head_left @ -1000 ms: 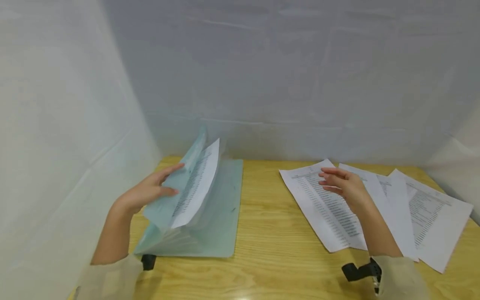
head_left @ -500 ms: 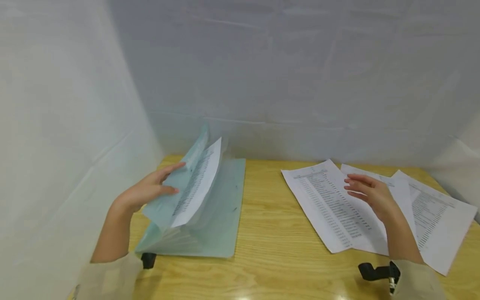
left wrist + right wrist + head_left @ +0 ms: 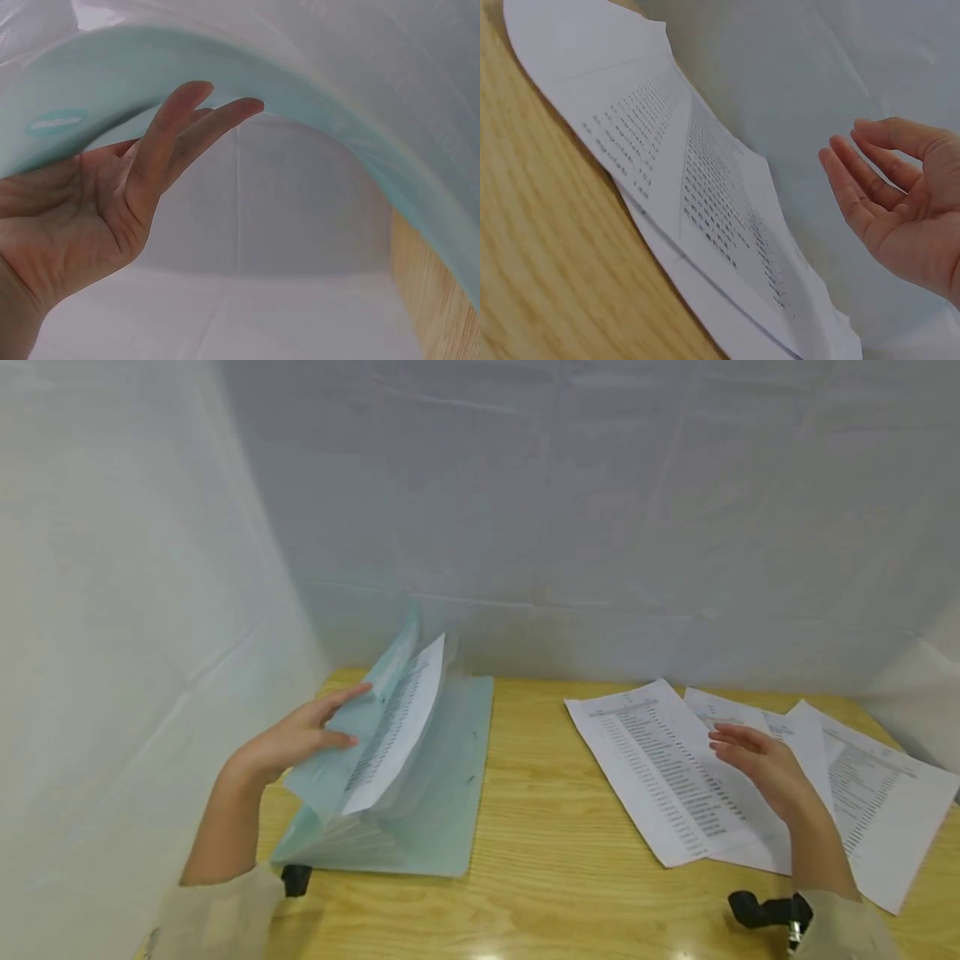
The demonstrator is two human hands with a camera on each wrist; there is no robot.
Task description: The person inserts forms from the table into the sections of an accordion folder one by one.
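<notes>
A pale teal expanding folder (image 3: pixel 438 802) lies open on the left of the wooden table (image 3: pixel 555 835). My left hand (image 3: pixel 296 742) props its raised front flap (image 3: pixel 326 781) up with straight fingers, the thumb lying on the flap's face. In the left wrist view those fingers (image 3: pixel 176 131) lie against the flap (image 3: pixel 247 64). A printed sheet (image 3: pixel 397 731) stands in the folder behind the flap. My right hand (image 3: pixel 765 764) hovers with relaxed fingers over overlapping printed sheets (image 3: pixel 660 768) at the right and holds nothing. In the right wrist view the right hand (image 3: pixel 900 210) is clear of the sheets (image 3: pixel 705 187).
White sheeting (image 3: pixel 525 527) walls the table in at the back and on both sides. More printed pages (image 3: pixel 877 793) reach the table's right edge. Black wrist-camera mounts show at both cuffs (image 3: pixel 768 910). Bare wood lies between folder and papers.
My right hand has moved to the right and a little toward me across the printed sheets. The left hand and the folder flap have stayed where they were.
</notes>
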